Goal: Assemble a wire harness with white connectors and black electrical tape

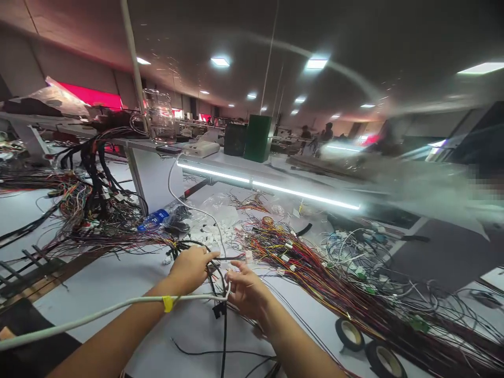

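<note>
My left hand (pixel 191 269) is closed round a bundle of black cables (pixel 214 268) above the white table, its index finger reaching toward the right. Part of its grip is hidden under the palm. Just right of it, my right hand (pixel 249 290) is held with bent fingers apart, close beside the cables and a white cord (pixel 185 298). I see nothing clearly gripped in it. The white cord carries a yellow tag (pixel 168 303) and crosses over my left forearm. A small black connector (pixel 219 310) hangs below the hands, and a black cable runs down toward me.
Bundled coloured wires (pixel 315 268) spread across the right side. Two rolls of black tape (pixel 350 334) lie at lower right. Small white connectors (pixel 210 231) are heaped behind my hands. A blue-labelled bottle (pixel 153 219) lies left, beside more harnesses. A lit shelf (pixel 275 176) spans the back.
</note>
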Demonstrator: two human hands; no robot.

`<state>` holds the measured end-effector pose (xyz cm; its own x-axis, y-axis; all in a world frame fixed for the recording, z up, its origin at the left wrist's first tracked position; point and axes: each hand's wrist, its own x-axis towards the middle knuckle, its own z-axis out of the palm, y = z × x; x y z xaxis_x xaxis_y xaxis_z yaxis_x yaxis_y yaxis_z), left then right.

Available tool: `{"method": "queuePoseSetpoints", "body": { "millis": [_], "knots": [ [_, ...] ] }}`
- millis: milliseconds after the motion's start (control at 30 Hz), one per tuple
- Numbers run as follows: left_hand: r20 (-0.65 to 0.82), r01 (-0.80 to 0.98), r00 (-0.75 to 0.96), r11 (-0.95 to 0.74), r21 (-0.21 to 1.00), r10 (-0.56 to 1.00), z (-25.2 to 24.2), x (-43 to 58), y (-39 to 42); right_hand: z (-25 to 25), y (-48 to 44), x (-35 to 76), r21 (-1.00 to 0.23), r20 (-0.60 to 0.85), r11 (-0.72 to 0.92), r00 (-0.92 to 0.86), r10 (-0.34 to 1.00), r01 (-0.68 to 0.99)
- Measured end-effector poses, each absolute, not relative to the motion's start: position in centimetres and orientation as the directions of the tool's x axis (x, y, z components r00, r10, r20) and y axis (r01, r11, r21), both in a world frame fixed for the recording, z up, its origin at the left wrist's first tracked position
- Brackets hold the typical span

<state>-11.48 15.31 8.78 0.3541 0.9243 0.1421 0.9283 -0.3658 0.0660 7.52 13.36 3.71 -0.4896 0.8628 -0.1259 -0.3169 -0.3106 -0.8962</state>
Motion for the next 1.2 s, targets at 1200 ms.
{"method": "queuePoseSetpoints", "body": {
  "millis": [1200],
  "knots": [
    [0.697, -0.040, -0.170, -0.711, 0.702, 0.697, 19.8, -17.5, 10.0, 24.4, 11.9, 13.1, -0.955, -0.107, -0.218, -0.448, 0.888, -0.203]
  ]
}}
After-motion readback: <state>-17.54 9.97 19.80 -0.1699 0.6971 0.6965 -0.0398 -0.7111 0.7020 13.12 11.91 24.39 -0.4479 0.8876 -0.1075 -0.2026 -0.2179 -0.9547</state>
